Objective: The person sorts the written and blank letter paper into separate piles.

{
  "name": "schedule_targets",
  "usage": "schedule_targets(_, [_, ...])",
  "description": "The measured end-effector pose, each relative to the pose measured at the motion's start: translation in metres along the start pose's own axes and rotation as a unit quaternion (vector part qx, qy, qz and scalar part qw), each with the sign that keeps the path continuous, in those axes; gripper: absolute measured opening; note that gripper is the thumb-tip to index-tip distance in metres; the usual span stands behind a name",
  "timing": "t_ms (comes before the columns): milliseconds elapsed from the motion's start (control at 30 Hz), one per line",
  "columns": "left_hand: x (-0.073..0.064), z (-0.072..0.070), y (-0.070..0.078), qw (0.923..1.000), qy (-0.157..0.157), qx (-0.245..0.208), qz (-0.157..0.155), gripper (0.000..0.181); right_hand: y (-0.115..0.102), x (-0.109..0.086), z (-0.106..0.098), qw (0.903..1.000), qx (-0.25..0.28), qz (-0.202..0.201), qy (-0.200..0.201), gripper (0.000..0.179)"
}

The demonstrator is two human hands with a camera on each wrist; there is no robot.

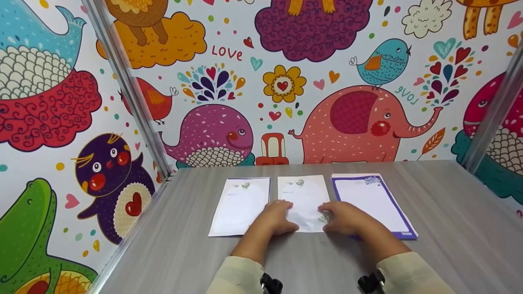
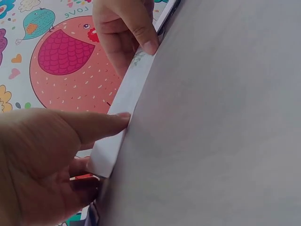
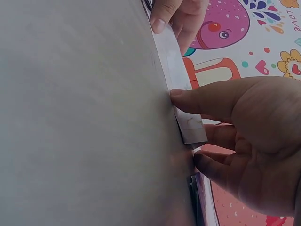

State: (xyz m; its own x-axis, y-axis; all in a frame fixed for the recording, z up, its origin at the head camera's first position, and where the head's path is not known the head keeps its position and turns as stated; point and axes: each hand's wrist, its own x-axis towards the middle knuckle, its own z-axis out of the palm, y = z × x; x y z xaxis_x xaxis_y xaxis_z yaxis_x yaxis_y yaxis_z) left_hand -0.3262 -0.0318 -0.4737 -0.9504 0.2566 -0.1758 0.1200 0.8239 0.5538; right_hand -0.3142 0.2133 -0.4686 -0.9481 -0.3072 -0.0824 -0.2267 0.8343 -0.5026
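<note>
Three paper piles lie side by side. Both hands are at the middle white letter paper (image 1: 306, 192), printed with small green motifs. My left hand (image 1: 278, 217) holds its left side near the front corner, thumb at the near edge. Opposite it, my right hand (image 1: 343, 218) holds the right side, its thumb also at the near edge. In the left wrist view the paper (image 2: 121, 101) shows as a narrow slanted strip between the hands. The right wrist view shows the right thumb (image 3: 188, 99) on the paper's near edge, other fingers at its side.
Left of the middle paper is a similar white pile (image 1: 241, 212). A purple-bordered pile (image 1: 374, 200) lies on the right, its sheets slightly uneven, partly behind the right hand. The grey table (image 1: 184, 253) meets a cartoon-printed wall (image 1: 286, 122) behind, with metal posts at the corners.
</note>
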Motion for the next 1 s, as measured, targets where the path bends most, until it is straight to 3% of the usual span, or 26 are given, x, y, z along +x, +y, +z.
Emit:
schedule_targets(267, [0.003, 0.000, -0.001, 0.9993, 0.036, 0.007, 0.002, 0.069, -0.003, 0.000, 0.000, 0.9998, 0.004, 0.013, 0.013, 0.057])
schedule_targets(433, [0.003, -0.001, 0.000, 0.9992, 0.040, -0.002, -0.001, 0.063, -0.003, 0.003, 0.001, 0.9994, 0.007, 0.024, 0.022, 0.054])
schedule_targets(633, [0.006, 0.000, -0.002, 0.9984, 0.051, -0.024, -0.008, 0.055, -0.001, 0.006, 0.001, 0.9958, 0.064, 0.040, 0.052, 0.044])
schedule_targets(800, [0.011, 0.001, -0.006, 0.9934, 0.105, -0.047, -0.001, 0.050, 0.003, 0.008, -0.001, 0.9874, 0.106, 0.075, 0.091, 0.048])
schedule_targets(1000, [0.014, 0.000, -0.007, 0.9775, 0.171, -0.121, -0.026, 0.050, 0.005, 0.008, -0.005, 0.9755, 0.143, 0.089, 0.142, 0.048])
